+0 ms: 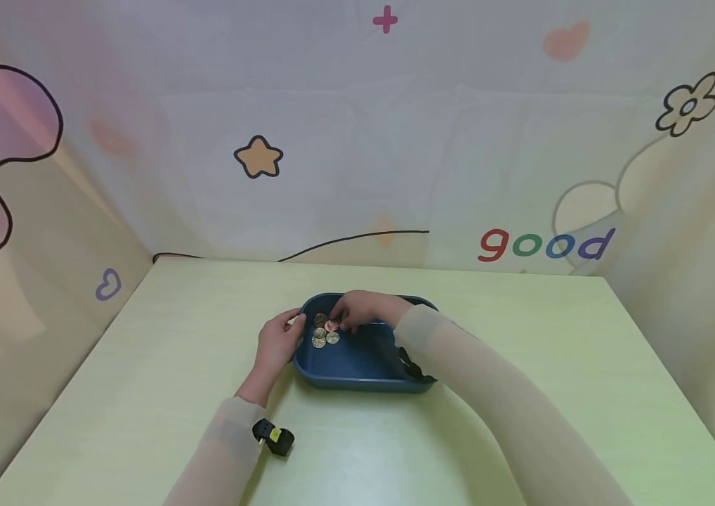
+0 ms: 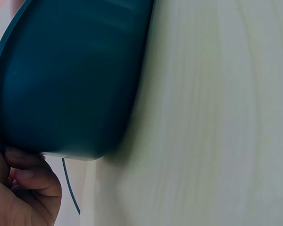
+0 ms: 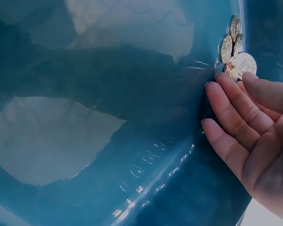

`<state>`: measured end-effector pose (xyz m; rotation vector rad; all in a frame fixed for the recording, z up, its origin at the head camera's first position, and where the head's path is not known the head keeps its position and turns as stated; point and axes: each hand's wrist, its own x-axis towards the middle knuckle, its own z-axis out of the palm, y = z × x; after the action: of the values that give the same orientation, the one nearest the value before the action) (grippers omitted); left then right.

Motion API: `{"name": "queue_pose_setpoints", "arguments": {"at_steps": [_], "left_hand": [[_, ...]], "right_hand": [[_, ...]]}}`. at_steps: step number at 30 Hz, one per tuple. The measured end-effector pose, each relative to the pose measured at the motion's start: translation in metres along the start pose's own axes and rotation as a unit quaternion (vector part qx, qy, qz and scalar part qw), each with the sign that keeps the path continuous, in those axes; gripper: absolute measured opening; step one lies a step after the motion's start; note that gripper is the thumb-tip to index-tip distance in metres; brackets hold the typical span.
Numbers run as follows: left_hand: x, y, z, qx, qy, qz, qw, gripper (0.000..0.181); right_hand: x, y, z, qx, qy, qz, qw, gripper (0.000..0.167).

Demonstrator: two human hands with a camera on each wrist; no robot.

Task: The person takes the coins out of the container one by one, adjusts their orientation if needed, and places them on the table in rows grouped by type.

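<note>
A blue tray (image 1: 348,362) sits on the table with several coins (image 1: 319,333) grouped inside near its left end. The left hand (image 1: 278,342) grips the tray's left rim; in the left wrist view its curled fingers (image 2: 37,181) meet the rim. Reaching over the tray from the right, the right hand (image 1: 360,308) has its fingertips at the coins. In the right wrist view a bright coin (image 3: 245,63) faces the camera at the thumb tip, seemingly pinched against a partly hidden finger. The other fingers (image 3: 231,110) extend nearly straight beside the remaining coins (image 3: 226,49).
The pale table (image 1: 206,316) extends around the tray. Inside the tray's right part lies something black (image 1: 411,365), partly hidden by the right sleeve. A printed cloth (image 1: 345,176) hangs behind the table and along both sides. A small black device (image 1: 275,437) is on the left wrist.
</note>
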<state>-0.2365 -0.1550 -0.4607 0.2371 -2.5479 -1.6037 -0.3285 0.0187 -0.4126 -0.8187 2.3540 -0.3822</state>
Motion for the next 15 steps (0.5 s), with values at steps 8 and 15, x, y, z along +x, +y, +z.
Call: {"name": "queue_pose_setpoints", "arguments": {"at_steps": [8,15], "left_hand": [[-0.001,0.0,-0.001,0.0,0.002,0.002,1.0,0.04],[0.0,0.001,0.0,0.0,0.001,-0.004,1.0,0.04]], "right_hand": [[0.032,0.028,0.006,-0.004,-0.013,-0.024,0.9996,0.049],[0.001,0.0,0.003,-0.019,0.021,-0.013,0.9995,0.035]]}}
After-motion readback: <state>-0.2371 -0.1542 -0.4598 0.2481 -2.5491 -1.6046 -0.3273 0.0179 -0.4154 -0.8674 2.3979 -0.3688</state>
